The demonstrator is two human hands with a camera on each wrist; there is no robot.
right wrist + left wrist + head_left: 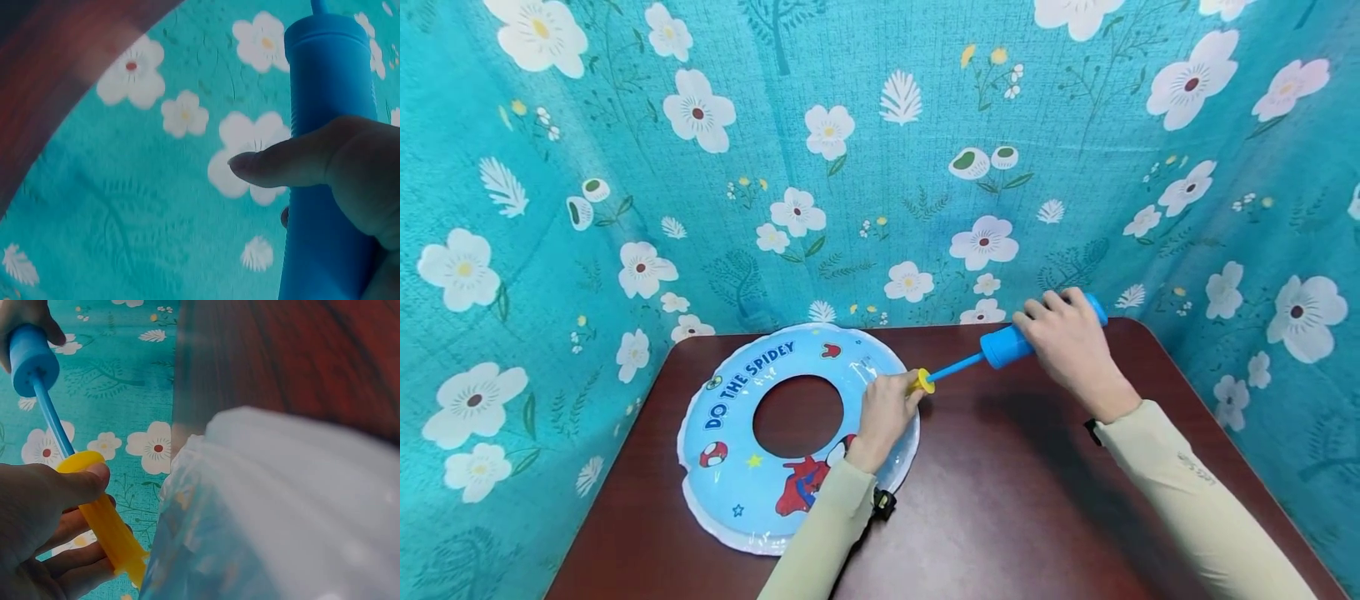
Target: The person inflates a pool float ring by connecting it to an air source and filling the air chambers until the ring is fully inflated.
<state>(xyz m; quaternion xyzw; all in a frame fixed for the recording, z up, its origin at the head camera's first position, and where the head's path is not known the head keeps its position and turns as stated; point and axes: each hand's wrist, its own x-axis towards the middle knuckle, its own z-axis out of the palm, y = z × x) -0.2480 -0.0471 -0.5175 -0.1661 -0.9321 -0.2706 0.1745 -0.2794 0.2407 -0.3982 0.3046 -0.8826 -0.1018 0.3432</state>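
Note:
A hand pump has a blue barrel, a thin blue rod and a yellow end piece. My right hand grips the barrel, thumb lying across it in the right wrist view. With thumb and fingers, my left hand holds the yellow piece near its flange, over the right side of a light blue swim ring. The ring looks puffed up and lies on the table. In the left wrist view the yellow tip meets the ring's clear plastic; whether it sits inside a valve is hidden.
The dark red-brown table reaches back to a teal floral curtain, which also hangs along the left and right sides. A black wrist strap shows at my left cuff.

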